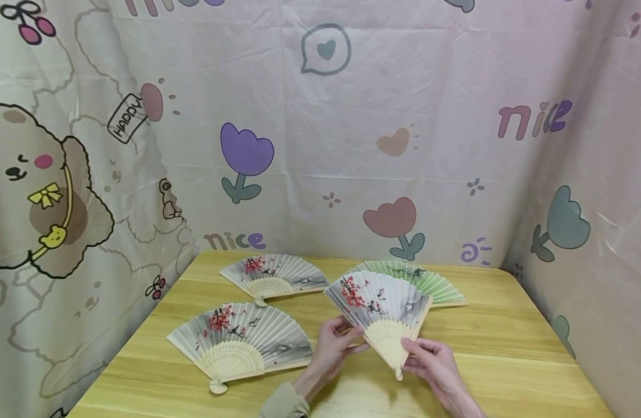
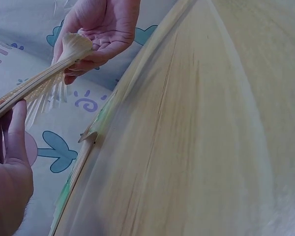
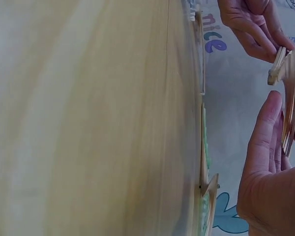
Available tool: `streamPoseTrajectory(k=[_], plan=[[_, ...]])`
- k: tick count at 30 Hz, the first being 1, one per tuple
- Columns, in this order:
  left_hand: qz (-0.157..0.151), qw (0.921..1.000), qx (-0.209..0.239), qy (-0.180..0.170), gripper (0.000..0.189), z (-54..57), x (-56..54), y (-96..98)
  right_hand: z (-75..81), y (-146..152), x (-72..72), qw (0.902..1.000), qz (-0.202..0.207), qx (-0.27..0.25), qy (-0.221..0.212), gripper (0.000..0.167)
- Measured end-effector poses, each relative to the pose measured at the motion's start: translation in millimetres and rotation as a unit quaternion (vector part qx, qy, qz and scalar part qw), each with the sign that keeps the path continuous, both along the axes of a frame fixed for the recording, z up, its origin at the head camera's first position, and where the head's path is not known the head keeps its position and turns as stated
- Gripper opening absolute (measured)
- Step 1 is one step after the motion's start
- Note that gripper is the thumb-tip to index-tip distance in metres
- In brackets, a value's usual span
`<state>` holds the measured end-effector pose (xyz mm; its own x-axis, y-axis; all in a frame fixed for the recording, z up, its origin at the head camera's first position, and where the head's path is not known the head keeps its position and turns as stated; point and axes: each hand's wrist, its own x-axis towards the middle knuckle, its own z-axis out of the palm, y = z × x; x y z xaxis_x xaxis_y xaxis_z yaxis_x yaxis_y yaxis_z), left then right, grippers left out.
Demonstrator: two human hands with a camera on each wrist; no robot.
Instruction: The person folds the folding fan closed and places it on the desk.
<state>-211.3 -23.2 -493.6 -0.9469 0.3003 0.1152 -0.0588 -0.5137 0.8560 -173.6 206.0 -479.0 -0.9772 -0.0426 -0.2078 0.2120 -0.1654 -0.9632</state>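
A partly spread folding fan (image 1: 375, 299), white and grey with red blossoms and pale wooden ribs, is held up above the table with its pivot end toward me. My left hand (image 1: 331, 348) pinches its left outer rib between thumb and fingers. Near the pivot, my right hand (image 1: 434, 367) grips the right side, thumb on top of the ribs and fingers beneath. The left wrist view catches the fan's wooden ribs (image 2: 37, 83) edge-on between both hands. In the right wrist view the curved rib stack (image 3: 290, 103) runs between the fingers.
Two similar blossom fans lie spread on the wooden table (image 1: 508, 371): a front-left fan (image 1: 242, 342) and a back-left fan (image 1: 284, 276). Behind the held fan, partly covered by it, lies a green fan (image 1: 443, 284). A printed cloth (image 1: 320, 116) hangs around the back and sides.
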Motion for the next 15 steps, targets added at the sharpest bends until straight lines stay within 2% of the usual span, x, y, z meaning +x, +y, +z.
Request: streamPoseTrajectory(k=[5,15], plan=[[0.001,1.0,-0.003,-0.002,0.043,1.2,0.6,0.3,0.6,0.1,0.5,0.9999,0.013,0.006,0.0,0.013],[0.002,0.9989,-0.046,-0.007,0.049,2.3,0.6,1.8,2.5,0.4,2.8,0.9996,0.024,0.011,0.004,0.017]])
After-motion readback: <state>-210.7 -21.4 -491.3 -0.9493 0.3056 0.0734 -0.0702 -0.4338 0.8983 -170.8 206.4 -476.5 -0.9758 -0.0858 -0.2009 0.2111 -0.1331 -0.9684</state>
